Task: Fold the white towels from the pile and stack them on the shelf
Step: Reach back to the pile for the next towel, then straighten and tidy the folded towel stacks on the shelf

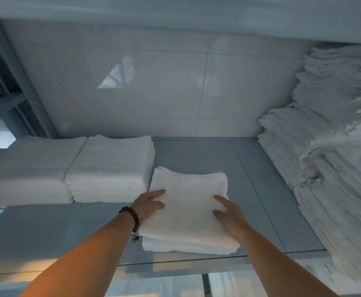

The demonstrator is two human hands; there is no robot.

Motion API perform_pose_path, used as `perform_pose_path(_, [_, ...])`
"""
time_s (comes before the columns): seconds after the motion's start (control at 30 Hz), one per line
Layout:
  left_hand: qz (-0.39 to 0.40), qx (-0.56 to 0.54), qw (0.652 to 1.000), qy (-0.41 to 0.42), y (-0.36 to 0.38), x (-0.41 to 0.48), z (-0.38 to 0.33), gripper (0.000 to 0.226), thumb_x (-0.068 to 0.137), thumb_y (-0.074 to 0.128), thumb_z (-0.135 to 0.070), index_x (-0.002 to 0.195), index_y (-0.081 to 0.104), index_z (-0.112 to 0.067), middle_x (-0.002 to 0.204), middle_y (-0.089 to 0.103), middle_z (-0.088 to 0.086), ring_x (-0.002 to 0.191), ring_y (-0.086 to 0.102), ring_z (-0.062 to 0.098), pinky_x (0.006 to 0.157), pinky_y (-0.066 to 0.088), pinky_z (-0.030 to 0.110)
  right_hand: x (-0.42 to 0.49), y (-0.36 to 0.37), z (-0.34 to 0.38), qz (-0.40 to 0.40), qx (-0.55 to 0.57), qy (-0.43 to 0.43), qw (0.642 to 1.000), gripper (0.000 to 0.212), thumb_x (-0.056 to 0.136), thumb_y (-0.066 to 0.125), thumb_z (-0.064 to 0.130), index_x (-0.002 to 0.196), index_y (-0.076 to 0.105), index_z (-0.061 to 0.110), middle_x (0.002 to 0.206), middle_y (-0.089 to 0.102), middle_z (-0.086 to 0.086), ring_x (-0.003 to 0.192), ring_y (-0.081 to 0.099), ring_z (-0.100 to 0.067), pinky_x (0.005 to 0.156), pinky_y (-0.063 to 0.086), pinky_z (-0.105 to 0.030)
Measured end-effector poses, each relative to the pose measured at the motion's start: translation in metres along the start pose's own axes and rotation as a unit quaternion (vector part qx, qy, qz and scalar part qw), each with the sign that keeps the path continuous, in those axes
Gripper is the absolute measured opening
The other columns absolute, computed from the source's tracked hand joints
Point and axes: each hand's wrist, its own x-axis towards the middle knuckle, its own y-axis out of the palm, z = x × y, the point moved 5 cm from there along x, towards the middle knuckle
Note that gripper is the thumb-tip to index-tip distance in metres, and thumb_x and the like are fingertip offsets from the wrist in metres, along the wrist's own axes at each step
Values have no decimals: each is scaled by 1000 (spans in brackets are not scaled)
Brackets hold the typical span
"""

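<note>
The tall ragged heap of white towels [336, 146] at the right is smeared by blur and runs off the right edge. The leftmost stack of folded white towels [25, 168] is cut by the left edge. Several fingers of the left hand [148, 203] and right hand [232, 217] are hidden, so their hold on the small folded white towel stack [188, 224] cannot be told.

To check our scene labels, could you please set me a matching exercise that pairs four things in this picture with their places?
Things:
1. small towel stack
2. neat towel stacks
3. tall towel pile
4. bead bracelet

Places:
A. right end of the shelf
B. on the left wrist
C. middle of the shelf, under the left hand and right hand
D. left part of the shelf

Pairs: 1-C, 2-D, 3-A, 4-B.
</note>
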Motion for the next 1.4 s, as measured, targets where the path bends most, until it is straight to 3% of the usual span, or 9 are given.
perform_pose_path(0.13, [-40,168,983,67,9,1,-13,55,86,60,-9,136,46,-27,144,28,0,115,43,17,85,37,18,-5,-2,11,-29,-89,-26,995,50,94,49,20,141,38,34,140,34,-6,116,49,-25,95,39,-30])
perform_pose_path(0.27, [-79,307,935,156,26,-5,-36,61,86,56,-13,143,36,-25,152,14,-1,131,35,20,98,30,18,-13,-15,37,-104,-171,-64,978,52,95,41,14,143,33,29,148,26,-1,117,52,-26,96,43,-36])
perform_pose_path(0.43, [-130,341,906,214,27,-19,-75,61,87,52,-18,143,32,-26,153,12,-5,125,42,20,98,37,22,-13,-32,73,-167,-241,-101,951,56,95,36,13,147,23,25,151,19,-6,125,44,-29,97,45,-41])
perform_pose_path(0.53, [-164,379,885,213,11,-31,-91,61,87,50,-21,144,29,-28,154,7,-5,118,48,23,96,44,28,-8,-31,98,-171,-259,-127,942,56,95,36,13,148,21,25,151,19,-7,126,42,-29,98,44,-40])
perform_pose_path(0.77, [-236,402,864,188,-54,-65,-99,63,88,49,-22,145,24,-31,155,4,-1,117,50,24,93,45,27,-2,13,158,-151,-257,-190,936,55,96,35,19,148,20,30,154,18,-7,132,38,-27,94,46,-37])
perform_pose_path(0.93, [-268,385,862,193,-108,-82,-81,62,85,50,-20,140,28,-38,146,22,-1,94,57,19,80,49,25,-8,64,203,-127,-262,-255,922,57,94,38,19,147,23,31,151,21,-3,126,43,-24,91,46,-34])
perform_pose_path(1.0, [-287,388,855,191,-135,-87,-74,61,85,49,-20,139,28,-38,147,23,-2,98,56,19,78,46,22,-11,87,221,-122,-263,-272,917,57,93,39,19,147,23,31,151,22,-3,126,43,-23,89,47,-34])
perform_pose_path(1.13, [-315,404,841,172,-195,-94,-57,60,87,46,-20,142,27,-35,154,13,-2,122,46,22,93,44,27,-15,136,260,-115,-267,-288,912,58,93,39,19,147,22,31,151,21,-3,128,40,-24,86,49,-35])
perform_pose_path(1.4, [-334,472,804,140,-320,-94,-44,62,90,41,-18,146,20,-31,157,7,5,130,38,25,97,42,33,-20,236,344,-119,-266,-291,911,56,94,37,23,148,20,29,150,23,-5,128,42,-23,85,50,-34])
